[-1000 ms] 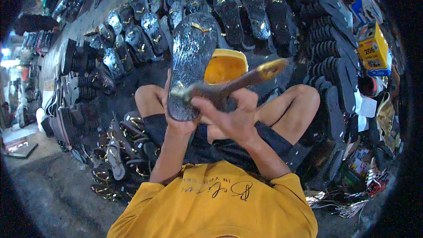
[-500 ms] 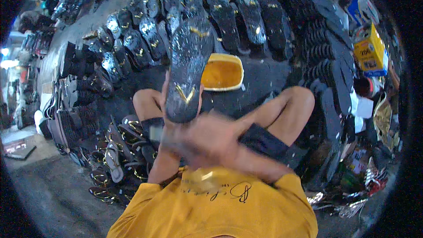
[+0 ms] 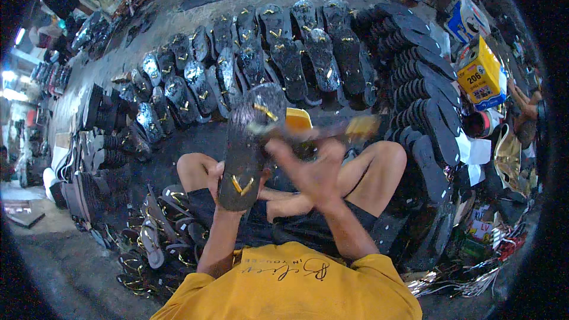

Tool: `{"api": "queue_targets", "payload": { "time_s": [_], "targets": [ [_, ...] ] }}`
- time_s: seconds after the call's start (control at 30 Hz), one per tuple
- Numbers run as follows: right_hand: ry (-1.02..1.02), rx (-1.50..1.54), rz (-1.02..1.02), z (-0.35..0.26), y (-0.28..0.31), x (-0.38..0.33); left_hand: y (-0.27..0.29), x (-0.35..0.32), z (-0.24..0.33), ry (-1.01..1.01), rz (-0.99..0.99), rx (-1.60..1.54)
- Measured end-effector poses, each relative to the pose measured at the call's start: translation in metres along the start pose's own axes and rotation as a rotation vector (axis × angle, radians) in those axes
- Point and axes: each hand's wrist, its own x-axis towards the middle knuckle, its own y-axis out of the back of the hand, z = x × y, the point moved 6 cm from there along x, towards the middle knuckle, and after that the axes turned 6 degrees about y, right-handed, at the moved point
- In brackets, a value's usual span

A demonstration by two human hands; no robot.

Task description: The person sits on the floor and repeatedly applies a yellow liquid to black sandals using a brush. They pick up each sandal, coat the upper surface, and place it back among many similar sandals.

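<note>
My left hand grips the lower part of a dark sandal sole, thumb along one edge and fingertips along the other. The sole stands tilted up, its dark face wet and shiny near the top, with a gold V-shaped strap piece low down and another gold piece higher. Blurred by motion, my right hand is closed around a long brush-like tool with a yellowish end. The tool's other end lies across the upper part of the sole. Behind them a yellow tub is partly hidden.
Rows of glossy dark soles with gold pieces lie ahead. Stacked soles curve along the right, near a yellow-and-blue box. Finished-looking strapped sandals pile up at the left beside my knee. Another person's hand shows at far right.
My right hand has swung up and forward from near my lap, carrying the tool to the sole's upper part. The sole, still in my left hand, sits lower in view. The head view has tilted up.
</note>
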Motion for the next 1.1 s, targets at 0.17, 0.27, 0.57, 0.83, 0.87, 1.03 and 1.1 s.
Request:
{"api": "queue_targets", "payload": {
  "time_s": [0.17, 0.27, 0.57, 0.83, 0.87, 1.03, 1.1],
  "targets": [
    [-0.29, 0.177, 0.355, 0.07, 0.06, 0.057, -0.03, -0.017, 0.045, -0.084, -0.1, 0.568],
    [-0.231, -0.011, 0.352, 0.093, 0.099, 0.063, 0.001, -0.038, 0.186, -0.697, 0.349, 0.822],
    [-0.4, -0.079, 0.629, 0.204, 0.147, 0.029, -0.167, 0.188, 0.374, -0.821, 0.245, 1.348],
    [-0.493, 0.035, 0.597, 0.185, 0.137, 0.026, -0.103, 0.525, 0.079, -0.137, 0.125, 0.702],
    [-0.52, 0.061, 0.589, 0.193, 0.137, 0.024, -0.102, 0.554, 0.044, 0.05, 0.23, 0.608],
    [-0.565, 0.148, 0.544, 0.195, 0.13, 0.029, -0.106, 0.618, -0.051, 0.104, 0.444, 0.714],
    [-0.582, 0.14, 0.524, 0.193, 0.121, 0.04, -0.099, 0.624, -0.014, -0.109, 0.382, 1.302]
  ]
}}
